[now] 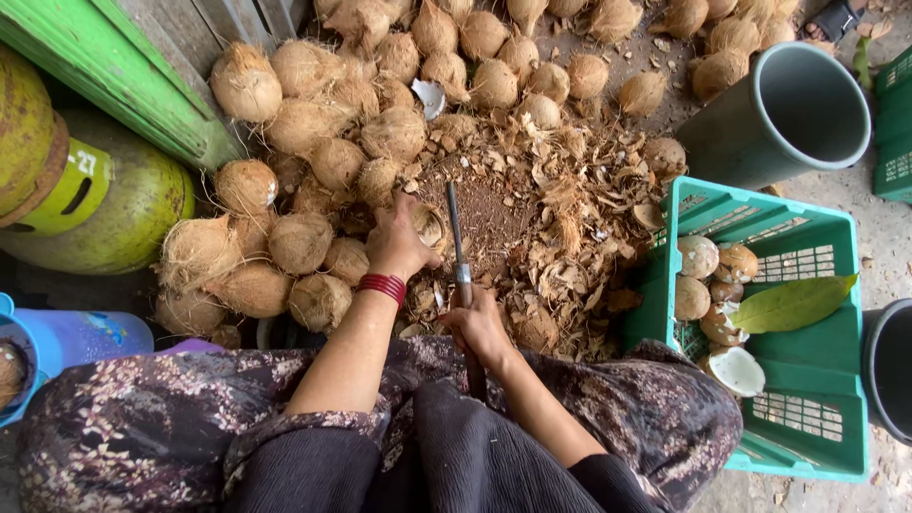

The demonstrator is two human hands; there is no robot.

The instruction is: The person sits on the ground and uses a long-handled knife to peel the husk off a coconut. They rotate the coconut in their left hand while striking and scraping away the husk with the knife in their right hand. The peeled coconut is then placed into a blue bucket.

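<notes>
left hand [399, 242] closed round husked coconut [427, 226], pinned on chip-strewn ground beside pile | right hand [478, 328] fisted on long knife [460, 261] handle, blade tip at nut | judged: kept fingers behind edge, short controlled chops, nut braced steady

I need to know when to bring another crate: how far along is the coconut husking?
Done: a few peeled coconuts lie in the green crate, with husk scraps on the ground. In hand: the left hand steadies one coconut while the right hand holds the long blade. Left: a big pile of fibrous coconuts.
</notes>
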